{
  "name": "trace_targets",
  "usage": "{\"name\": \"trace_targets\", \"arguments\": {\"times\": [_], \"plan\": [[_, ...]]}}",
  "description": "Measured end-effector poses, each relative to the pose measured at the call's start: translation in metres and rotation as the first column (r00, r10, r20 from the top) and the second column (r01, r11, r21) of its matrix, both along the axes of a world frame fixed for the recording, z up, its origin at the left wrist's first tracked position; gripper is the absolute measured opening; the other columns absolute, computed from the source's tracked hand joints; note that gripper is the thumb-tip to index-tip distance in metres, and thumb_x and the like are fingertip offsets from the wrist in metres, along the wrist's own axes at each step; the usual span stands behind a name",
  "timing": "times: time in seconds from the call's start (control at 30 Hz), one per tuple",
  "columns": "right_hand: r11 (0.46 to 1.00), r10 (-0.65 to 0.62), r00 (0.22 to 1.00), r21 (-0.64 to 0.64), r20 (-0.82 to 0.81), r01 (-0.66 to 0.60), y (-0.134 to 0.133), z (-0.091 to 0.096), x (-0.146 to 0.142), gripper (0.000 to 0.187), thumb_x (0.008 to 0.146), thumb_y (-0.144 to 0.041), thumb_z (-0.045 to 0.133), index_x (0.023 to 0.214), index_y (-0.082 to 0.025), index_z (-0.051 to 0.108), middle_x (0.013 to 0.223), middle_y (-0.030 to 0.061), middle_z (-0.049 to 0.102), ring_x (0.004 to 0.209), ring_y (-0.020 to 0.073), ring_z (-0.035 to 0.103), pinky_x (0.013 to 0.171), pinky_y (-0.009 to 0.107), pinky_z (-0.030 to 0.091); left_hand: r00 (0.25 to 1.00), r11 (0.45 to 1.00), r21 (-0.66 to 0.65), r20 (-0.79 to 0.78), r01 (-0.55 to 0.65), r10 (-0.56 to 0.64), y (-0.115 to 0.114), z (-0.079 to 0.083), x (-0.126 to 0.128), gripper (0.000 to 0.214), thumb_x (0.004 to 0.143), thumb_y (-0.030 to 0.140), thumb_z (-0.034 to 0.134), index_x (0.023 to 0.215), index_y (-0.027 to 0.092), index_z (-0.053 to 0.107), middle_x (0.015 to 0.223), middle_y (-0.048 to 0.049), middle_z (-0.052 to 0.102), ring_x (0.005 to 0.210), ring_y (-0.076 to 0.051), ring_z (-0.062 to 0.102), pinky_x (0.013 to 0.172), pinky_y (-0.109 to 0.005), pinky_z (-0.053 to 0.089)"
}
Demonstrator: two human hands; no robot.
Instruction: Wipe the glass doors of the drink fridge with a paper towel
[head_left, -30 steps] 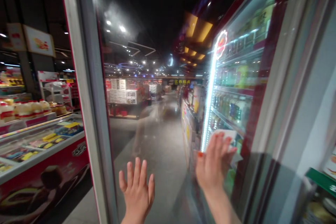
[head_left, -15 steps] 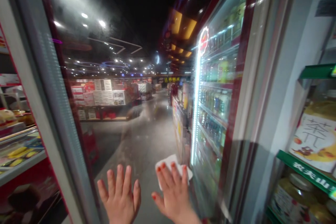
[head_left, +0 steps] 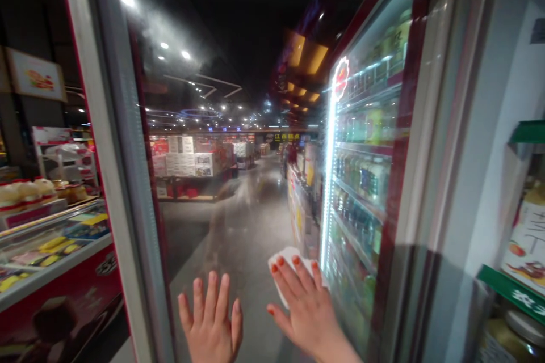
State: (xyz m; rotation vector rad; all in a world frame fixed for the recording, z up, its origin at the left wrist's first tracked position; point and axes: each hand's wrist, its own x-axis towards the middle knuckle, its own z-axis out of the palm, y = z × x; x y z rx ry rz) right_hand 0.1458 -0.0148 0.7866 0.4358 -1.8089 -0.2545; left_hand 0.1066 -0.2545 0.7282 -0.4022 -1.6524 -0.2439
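Note:
My left hand (head_left: pixel 210 317) rests flat on a glass door pane (head_left: pixel 221 227), its fingers spread and nothing in it. My right hand (head_left: pixel 304 309), with red-painted nails, presses a folded white cloth (head_left: pixel 283 266) against the same pane. The cloth is partly hidden under those fingers. A grey metal door frame (head_left: pixel 113 125) borders the glass on the left and top. Both hands stand low on the pane, a short way apart.
A lit drinks cooler with bottled drinks (head_left: pixel 361 181) stands at the right of the pane. To the left is a chest freezer (head_left: pixel 55 249). Green-edged shelves with jars (head_left: pixel 511 295) stand at the far right. Behind the glass, a supermarket aisle stretches away past stacked cartons (head_left: pixel 187 164).
The right hand and cloth have moved down and left across the glass since the oldest frame, then slightly right. The left hand stays flat on the pane while the view sways.

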Motion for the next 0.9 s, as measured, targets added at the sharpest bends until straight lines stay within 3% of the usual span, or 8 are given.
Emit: {"name": "trace_targets", "arguments": {"times": [0.07,0.2,0.4,0.5,0.63,0.77,0.83,0.9], "plan": [[0.983,-0.080,0.997,-0.166,-0.020,0.076,0.034,0.008,-0.001,0.078,0.110,-0.041,0.043,0.175,-0.012,0.010,0.183,0.0080,0.008,0.171,0.0301,0.004,0.140,0.055,0.005,1.000,1.000,0.019,0.000,0.015,-0.015,0.003,0.001,0.000,0.081,0.099,0.031,0.063,0.172,0.025,0.027,0.181,-0.0006,0.020,0.171,-0.024,0.012,0.142,-0.052,0.003],[0.766,-0.216,0.973,-0.631,-0.077,0.120,0.063,0.049,-0.013,0.076,0.110,-0.029,0.036,0.175,-0.012,0.000,0.181,0.0210,0.008,0.170,0.0399,0.006,0.130,0.077,0.022,0.999,0.996,0.077,0.006,0.043,-0.044,0.008,0.004,0.001,0.079,0.101,0.033,0.062,0.172,0.029,0.026,0.181,0.0039,0.021,0.171,-0.021,0.013,0.142,-0.051,0.003],[1.000,0.009,1.000,0.025,-0.006,-0.009,-0.016,0.020,-0.006,0.080,0.107,-0.056,0.041,0.175,-0.019,0.020,0.180,-0.0020,0.021,0.171,0.0262,0.006,0.141,0.052,-0.001,1.000,1.000,0.024,-0.004,0.005,-0.005,0.005,0.005,0.001,0.080,0.100,0.031,0.061,0.172,0.025,0.026,0.181,0.0013,0.020,0.171,-0.022,0.013,0.142,-0.050,0.003],[0.989,-0.078,0.997,-0.127,-0.010,0.076,0.025,0.023,-0.005,0.080,0.108,-0.045,0.044,0.175,-0.014,0.013,0.181,0.0063,0.017,0.171,0.0303,0.007,0.140,0.057,0.006,0.999,0.997,0.066,0.003,0.040,-0.040,0.008,0.005,0.002,0.078,0.101,0.031,0.062,0.171,0.027,0.028,0.181,0.0019,0.022,0.171,-0.022,0.014,0.142,-0.051,0.004],[0.786,-0.201,0.976,-0.608,-0.077,0.114,0.059,0.068,-0.014,0.075,0.110,-0.032,0.035,0.175,-0.011,0.003,0.181,0.0205,0.010,0.169,0.0408,0.008,0.131,0.076,0.021,0.999,0.995,0.084,-0.006,0.045,-0.045,0.011,0.006,0.003,0.078,0.101,0.029,0.061,0.171,0.028,0.028,0.180,0.0022,0.024,0.171,-0.021,0.015,0.142,-0.051,0.005],[0.979,-0.041,0.999,-0.203,-0.032,0.034,-0.009,0.055,-0.009,0.077,0.109,-0.050,0.038,0.175,-0.018,0.015,0.183,0.0028,0.015,0.171,0.0281,0.005,0.141,0.056,0.005,0.999,0.996,0.082,-0.007,0.039,-0.039,0.010,0.005,0.001,0.080,0.099,0.028,0.062,0.171,0.028,0.028,0.179,0.0017,0.024,0.171,-0.021,0.016,0.142,-0.051,0.005],[0.999,0.007,1.000,0.045,0.002,-0.007,-0.024,0.035,-0.005,0.076,0.108,-0.061,0.039,0.173,-0.025,0.028,0.181,-0.0063,0.020,0.171,0.0234,0.005,0.142,0.047,0.000,0.999,0.996,0.081,-0.014,0.034,-0.033,0.008,0.004,0.000,0.080,0.099,0.027,0.062,0.171,0.027,0.028,0.179,0.0011,0.024,0.171,-0.022,0.016,0.142,-0.052,0.005],[1.000,-0.027,1.000,0.008,-0.002,0.027,-0.004,0.028,-0.005,0.076,0.108,-0.056,0.042,0.174,-0.021,0.026,0.182,-0.0018,0.019,0.171,0.0256,0.006,0.141,0.050,0.002,1.000,0.998,0.061,-0.010,0.023,-0.023,0.006,0.003,-0.002,0.082,0.098,0.028,0.063,0.172,0.026,0.028,0.180,0.0004,0.024,0.171,-0.023,0.015,0.142,-0.052,0.005]]}}
